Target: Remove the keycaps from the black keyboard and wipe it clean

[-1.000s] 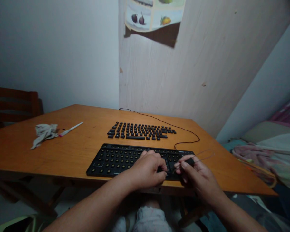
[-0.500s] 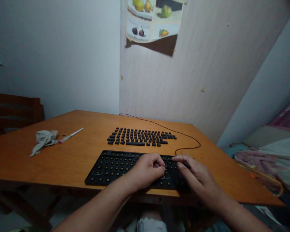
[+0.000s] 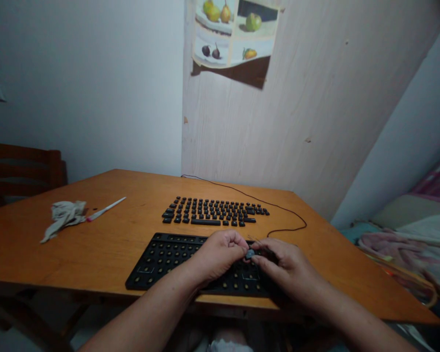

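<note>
A black keyboard (image 3: 161, 260) lies near the table's front edge, its left part showing bare switch stems where keycaps are off. Over its right part, my left hand (image 3: 223, 254) pinches a small grey-looking keycap (image 3: 250, 253) between thumb and forefinger. My right hand (image 3: 282, 261) meets it from the other side, thumb and fingertips closed at the same keycap. Thin wire-like strands (image 3: 254, 239) stick up by the right fingertips; what they belong to is hidden. Loose black keycaps (image 3: 214, 210) lie in rows just behind the keyboard.
A black cable (image 3: 278, 201) curves over the wooden table (image 3: 139, 190) behind the keycaps. To the left lie a crumpled cloth (image 3: 68, 213) and a white brush-like stick (image 3: 106, 209). A chair (image 3: 22, 168) stands far left; bedding (image 3: 392, 244) is at the right.
My right hand has moved left and come together with my left hand. The keycap now shows between both hands' fingertips. The view has shifted slightly.
</note>
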### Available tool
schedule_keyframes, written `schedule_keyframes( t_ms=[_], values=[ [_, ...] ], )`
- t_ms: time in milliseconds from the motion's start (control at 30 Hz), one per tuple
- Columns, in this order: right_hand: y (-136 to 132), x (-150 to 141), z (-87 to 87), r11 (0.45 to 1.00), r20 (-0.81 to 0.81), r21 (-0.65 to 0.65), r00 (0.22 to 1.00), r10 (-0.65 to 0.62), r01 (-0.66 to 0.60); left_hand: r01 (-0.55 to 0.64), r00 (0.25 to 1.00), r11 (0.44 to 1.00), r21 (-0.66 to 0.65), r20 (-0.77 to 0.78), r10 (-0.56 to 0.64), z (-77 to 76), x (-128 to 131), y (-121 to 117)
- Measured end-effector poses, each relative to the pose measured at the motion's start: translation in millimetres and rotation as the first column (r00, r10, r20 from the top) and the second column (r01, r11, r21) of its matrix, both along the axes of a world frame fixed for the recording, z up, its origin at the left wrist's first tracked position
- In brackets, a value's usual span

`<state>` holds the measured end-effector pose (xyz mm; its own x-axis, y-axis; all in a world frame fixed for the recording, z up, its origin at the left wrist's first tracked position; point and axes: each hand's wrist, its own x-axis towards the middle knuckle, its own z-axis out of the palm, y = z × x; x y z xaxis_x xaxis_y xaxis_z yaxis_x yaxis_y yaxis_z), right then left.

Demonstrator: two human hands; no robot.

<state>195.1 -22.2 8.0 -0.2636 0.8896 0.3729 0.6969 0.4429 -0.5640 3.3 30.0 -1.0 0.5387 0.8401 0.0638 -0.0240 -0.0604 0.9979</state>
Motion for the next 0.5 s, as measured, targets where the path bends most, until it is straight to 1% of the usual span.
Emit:
schedule_keyframes(
  t_ms=[200,267,333,400,433,500],
  values=[
    [6,3,-0.9,0.999,-0.012,-0.023,1.0,0.023,-0.023,-0.04,0.997,0.994,0.1,-0.058,0.046,-1.3,1,2],
    [8,4,-0.3,0.999,-0.001,-0.029,1.0,0.031,-0.031,-0.032,0.993,0.988,0.149,-0.111,0.049,-3.0,0,5],
    [10,5,0.6,0.999,0.012,-0.028,0.999,0.034,-0.034,-0.022,0.98,0.973,0.228,-0.19,0.066,-3.9,-3,8],
    [15,8,0.9,1.0,0.021,-0.009,1.0,0.023,-0.023,-0.02,0.949,0.936,0.352,-0.287,0.128,-2.9,-9,12],
    [19,11,0.5,1.0,0.022,-0.001,1.0,0.011,-0.011,-0.021,0.924,0.903,0.428,-0.336,0.181,-1.6,-12,13],
    [31,18,-2.1,1.0,0.02,-0.004,0.999,-0.029,0.029,0.002,0.857,0.817,0.577,-0.422,0.296,1.7,-19,16]
  ],
)
